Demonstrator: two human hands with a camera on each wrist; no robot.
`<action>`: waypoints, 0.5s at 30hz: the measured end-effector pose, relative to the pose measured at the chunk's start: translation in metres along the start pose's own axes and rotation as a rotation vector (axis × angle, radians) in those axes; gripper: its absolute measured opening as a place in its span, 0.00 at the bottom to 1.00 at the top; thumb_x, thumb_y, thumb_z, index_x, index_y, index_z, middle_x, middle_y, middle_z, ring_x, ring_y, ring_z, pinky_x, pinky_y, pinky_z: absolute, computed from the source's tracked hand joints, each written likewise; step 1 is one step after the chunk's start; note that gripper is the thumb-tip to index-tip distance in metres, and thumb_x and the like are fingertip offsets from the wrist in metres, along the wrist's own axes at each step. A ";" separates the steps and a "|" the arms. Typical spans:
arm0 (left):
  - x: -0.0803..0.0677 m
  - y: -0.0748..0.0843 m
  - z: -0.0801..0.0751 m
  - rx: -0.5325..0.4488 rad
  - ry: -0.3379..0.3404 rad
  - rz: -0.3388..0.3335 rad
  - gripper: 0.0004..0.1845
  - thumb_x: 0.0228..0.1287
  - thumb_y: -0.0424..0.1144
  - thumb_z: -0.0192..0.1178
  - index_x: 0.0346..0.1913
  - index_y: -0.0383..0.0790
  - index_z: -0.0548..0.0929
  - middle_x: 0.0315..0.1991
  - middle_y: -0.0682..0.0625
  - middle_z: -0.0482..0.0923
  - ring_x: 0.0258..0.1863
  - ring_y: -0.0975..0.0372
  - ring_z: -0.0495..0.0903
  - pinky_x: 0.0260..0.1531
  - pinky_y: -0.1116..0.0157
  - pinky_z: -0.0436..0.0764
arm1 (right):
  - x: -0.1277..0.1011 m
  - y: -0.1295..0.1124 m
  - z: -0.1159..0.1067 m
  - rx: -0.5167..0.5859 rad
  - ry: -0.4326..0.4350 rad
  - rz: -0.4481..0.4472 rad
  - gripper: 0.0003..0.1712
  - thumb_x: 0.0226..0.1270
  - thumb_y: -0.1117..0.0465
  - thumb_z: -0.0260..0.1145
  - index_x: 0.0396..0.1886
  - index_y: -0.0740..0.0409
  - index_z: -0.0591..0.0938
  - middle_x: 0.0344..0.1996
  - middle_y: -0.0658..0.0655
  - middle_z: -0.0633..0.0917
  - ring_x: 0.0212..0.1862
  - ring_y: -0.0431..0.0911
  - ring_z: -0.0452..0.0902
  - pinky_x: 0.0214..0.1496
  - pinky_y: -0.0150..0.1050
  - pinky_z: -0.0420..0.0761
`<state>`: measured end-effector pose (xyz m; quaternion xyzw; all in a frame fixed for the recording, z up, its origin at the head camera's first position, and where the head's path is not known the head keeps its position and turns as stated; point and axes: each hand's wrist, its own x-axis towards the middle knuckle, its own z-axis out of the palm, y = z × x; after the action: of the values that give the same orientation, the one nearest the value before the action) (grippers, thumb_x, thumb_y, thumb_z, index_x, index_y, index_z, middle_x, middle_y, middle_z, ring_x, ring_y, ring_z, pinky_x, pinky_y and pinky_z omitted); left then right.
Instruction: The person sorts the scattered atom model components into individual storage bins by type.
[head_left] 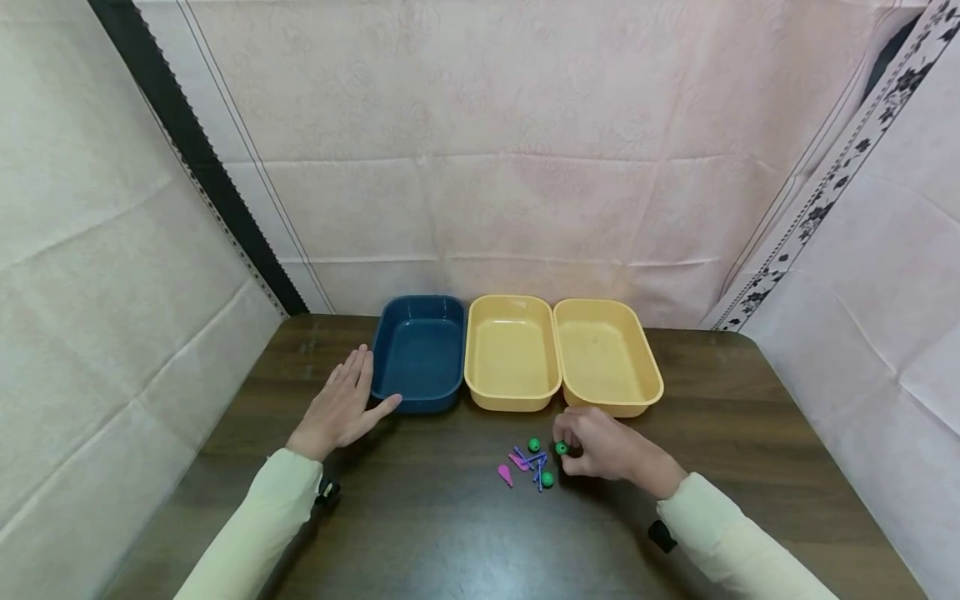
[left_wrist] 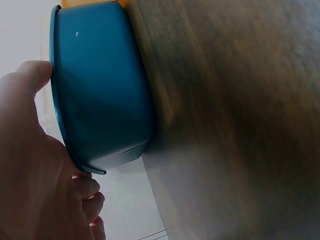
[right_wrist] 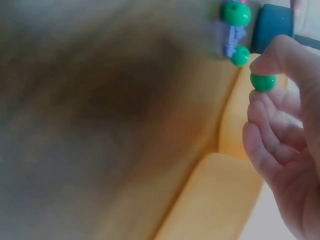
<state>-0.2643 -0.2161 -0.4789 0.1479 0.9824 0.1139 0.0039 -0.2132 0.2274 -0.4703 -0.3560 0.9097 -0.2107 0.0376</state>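
Note:
My right hand [head_left: 592, 446] pinches a small green bead [head_left: 561, 448] between thumb and fingertips, just above the dark wooden table; the right wrist view shows the same bead [right_wrist: 262, 82] held in the fingers [right_wrist: 270, 55]. Beside it lie two more green beads [head_left: 534, 444] [head_left: 547, 479], several purple sticks [head_left: 536, 462] and pink teardrop pieces [head_left: 506, 475]. My left hand [head_left: 341, 408] lies flat with straight fingers on the table, its thumb touching the blue tray [head_left: 417, 352]. That blue tray [left_wrist: 100, 85] fills the left wrist view beside the palm [left_wrist: 30, 165].
Two yellow trays [head_left: 512, 352] [head_left: 606, 354] stand in a row right of the blue one, near the table's far edge. Pinkish cloth walls close in the back and both sides. Bare tabletop [head_left: 450, 533] spreads toward me.

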 end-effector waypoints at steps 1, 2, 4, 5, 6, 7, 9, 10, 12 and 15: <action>0.000 0.000 0.000 0.001 0.003 0.003 0.57 0.76 0.72 0.45 0.84 0.26 0.44 0.87 0.32 0.39 0.86 0.38 0.43 0.84 0.38 0.47 | 0.002 -0.002 -0.003 0.002 -0.006 0.003 0.12 0.57 0.64 0.78 0.33 0.49 0.81 0.29 0.46 0.79 0.32 0.35 0.73 0.33 0.27 0.78; 0.000 0.000 0.000 0.002 0.006 0.005 0.57 0.76 0.72 0.45 0.84 0.26 0.44 0.87 0.32 0.39 0.86 0.37 0.44 0.84 0.38 0.47 | 0.003 -0.004 -0.007 0.000 -0.013 0.007 0.11 0.58 0.63 0.78 0.33 0.49 0.81 0.29 0.45 0.78 0.32 0.35 0.73 0.33 0.27 0.78; 0.000 0.001 0.000 0.005 0.010 0.006 0.57 0.76 0.72 0.45 0.84 0.26 0.44 0.86 0.32 0.40 0.86 0.37 0.44 0.84 0.38 0.47 | 0.007 -0.008 -0.014 -0.003 -0.020 0.008 0.11 0.58 0.63 0.78 0.33 0.49 0.82 0.29 0.45 0.79 0.32 0.35 0.73 0.33 0.27 0.78; 0.000 0.001 0.000 0.005 0.011 0.007 0.57 0.76 0.72 0.45 0.84 0.26 0.44 0.86 0.32 0.40 0.86 0.37 0.44 0.84 0.38 0.47 | 0.009 -0.010 -0.017 -0.001 -0.024 0.008 0.11 0.58 0.63 0.78 0.33 0.49 0.82 0.29 0.45 0.79 0.32 0.36 0.73 0.33 0.27 0.79; 0.000 0.001 -0.001 0.004 0.011 0.006 0.57 0.76 0.72 0.46 0.84 0.26 0.44 0.86 0.32 0.40 0.86 0.38 0.44 0.84 0.38 0.47 | 0.011 -0.011 -0.021 -0.002 -0.025 0.006 0.11 0.59 0.63 0.78 0.33 0.49 0.81 0.29 0.45 0.79 0.32 0.36 0.74 0.34 0.27 0.79; 0.000 0.001 -0.001 0.005 0.012 0.005 0.57 0.76 0.72 0.46 0.84 0.26 0.44 0.86 0.32 0.40 0.86 0.38 0.44 0.84 0.38 0.47 | 0.013 -0.013 -0.024 -0.003 -0.024 -0.001 0.11 0.58 0.63 0.78 0.33 0.49 0.82 0.29 0.45 0.79 0.32 0.36 0.74 0.34 0.27 0.79; 0.000 0.001 -0.001 0.007 0.012 0.004 0.57 0.76 0.72 0.46 0.84 0.26 0.44 0.87 0.32 0.40 0.86 0.38 0.44 0.84 0.39 0.47 | 0.019 -0.017 -0.031 -0.014 -0.021 -0.011 0.11 0.58 0.63 0.78 0.32 0.49 0.82 0.28 0.44 0.79 0.32 0.35 0.74 0.34 0.28 0.80; 0.000 0.001 -0.001 0.008 0.010 0.003 0.57 0.76 0.72 0.46 0.84 0.26 0.44 0.87 0.32 0.40 0.86 0.38 0.44 0.84 0.39 0.47 | 0.021 -0.019 -0.034 -0.022 -0.020 -0.016 0.10 0.58 0.62 0.78 0.33 0.49 0.82 0.28 0.44 0.79 0.32 0.35 0.74 0.35 0.28 0.80; 0.000 0.001 -0.001 0.012 0.013 0.005 0.57 0.76 0.72 0.46 0.84 0.26 0.45 0.86 0.32 0.40 0.86 0.38 0.44 0.84 0.39 0.47 | 0.027 -0.022 -0.040 -0.032 -0.017 -0.026 0.09 0.58 0.62 0.77 0.33 0.49 0.83 0.28 0.44 0.80 0.32 0.35 0.74 0.34 0.28 0.80; 0.000 0.002 -0.001 0.015 0.023 0.007 0.57 0.76 0.72 0.46 0.84 0.26 0.46 0.86 0.31 0.42 0.86 0.38 0.45 0.84 0.39 0.49 | 0.037 -0.027 -0.049 -0.045 -0.017 -0.037 0.08 0.57 0.62 0.76 0.34 0.51 0.84 0.27 0.46 0.80 0.31 0.35 0.74 0.34 0.28 0.80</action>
<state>-0.2637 -0.2147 -0.4771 0.1502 0.9827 0.1080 -0.0088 -0.2344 0.2032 -0.4117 -0.3751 0.9071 -0.1879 0.0335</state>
